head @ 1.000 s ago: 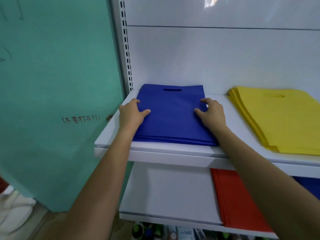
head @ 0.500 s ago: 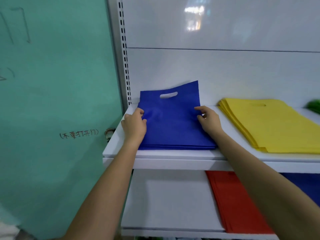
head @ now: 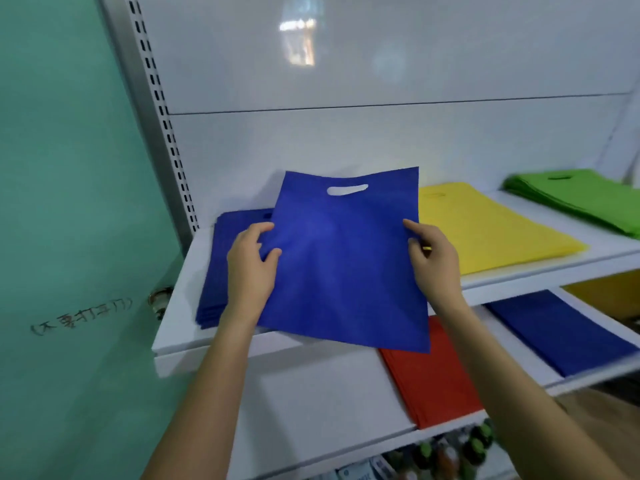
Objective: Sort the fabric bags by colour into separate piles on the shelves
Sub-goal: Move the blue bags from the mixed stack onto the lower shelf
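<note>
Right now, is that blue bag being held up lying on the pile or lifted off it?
Lifted: the blue bag tilts above the blue pile, pinched at its sides by both hands.

The lower shelf (head: 311, 410) is bare on its left side, so a hand could go there. The red bags (head: 433, 382) fill the spot beside it. Up top, the yellow pile (head: 485, 230) and green pile (head: 581, 199) take the room, and the white back wall (head: 381, 140) blocks the rear

Flat blue non-woven fabric bag (head: 346, 265) with die-cut handle slot, held tilted above the blue bag pile (head: 221, 271) at 9 o'clock; yellow pile (head: 485, 223) at 3 o'clock, green pile (head: 581, 199) beyond.

Lower shelf: red pile (head: 433, 379), blue pile (head: 561, 334).
</note>
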### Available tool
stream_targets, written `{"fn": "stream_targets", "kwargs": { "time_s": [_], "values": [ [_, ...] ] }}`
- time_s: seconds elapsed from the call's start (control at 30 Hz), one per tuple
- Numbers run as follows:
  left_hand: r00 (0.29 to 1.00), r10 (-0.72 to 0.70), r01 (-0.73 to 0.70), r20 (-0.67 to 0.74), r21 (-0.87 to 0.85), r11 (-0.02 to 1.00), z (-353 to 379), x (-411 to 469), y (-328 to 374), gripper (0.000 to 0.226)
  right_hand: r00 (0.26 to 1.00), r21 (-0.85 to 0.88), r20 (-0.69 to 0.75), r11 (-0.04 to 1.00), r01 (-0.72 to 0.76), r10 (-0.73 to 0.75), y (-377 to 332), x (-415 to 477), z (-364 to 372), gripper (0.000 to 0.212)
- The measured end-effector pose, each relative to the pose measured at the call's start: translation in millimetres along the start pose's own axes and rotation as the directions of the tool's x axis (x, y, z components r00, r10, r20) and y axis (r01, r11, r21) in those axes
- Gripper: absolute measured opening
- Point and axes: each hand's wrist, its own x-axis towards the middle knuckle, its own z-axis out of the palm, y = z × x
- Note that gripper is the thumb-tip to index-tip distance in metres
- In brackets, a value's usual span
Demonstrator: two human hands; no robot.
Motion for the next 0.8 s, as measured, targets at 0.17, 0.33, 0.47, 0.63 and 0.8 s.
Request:
{"fn": "stream_targets", "kwargs": {
  "time_s": [0.17,0.33,0.47,0.63,0.8],
  "values": [
    [0.995,0.06,-0.051,0.081,-0.105,0.993,41.5,-44.4,40.2,0.034,0.992,0.001,-0.112,0.999,-0.051,0.051,28.6,-47.4,-71.4,0.039],
    [0.979,0.115,-0.083,0.171,-0.182,0.98,99.3,-108.2,78.0,0.029,0.982,-0.091,-0.119,0.983,-0.161,0.149,70.9,-84.1,-152.9,0.041],
    [0.975,0.099,-0.055,0.2,-0.213,0.975,150.6,-160.3,105.6,0.027,0.968,-0.182,-0.105,0.953,-0.243,0.226,107.3,-107.2,-221.8,0.045],
    [0.949,0.106,-0.043,0.295,-0.214,0.976,222.5,-226.6,151.1,0.028,0.928,-0.238,-0.101,0.897,-0.372,0.358,149.9,-135.1,-304.7,0.049],
    [0.912,0.082,0.002,0.402,-0.204,0.979,293.3,-285.4,180.2,0.032,0.888,-0.296,-0.138,0.837,-0.459,0.439,199.1,-169.5,-367.8,0.037]
  ]
}}
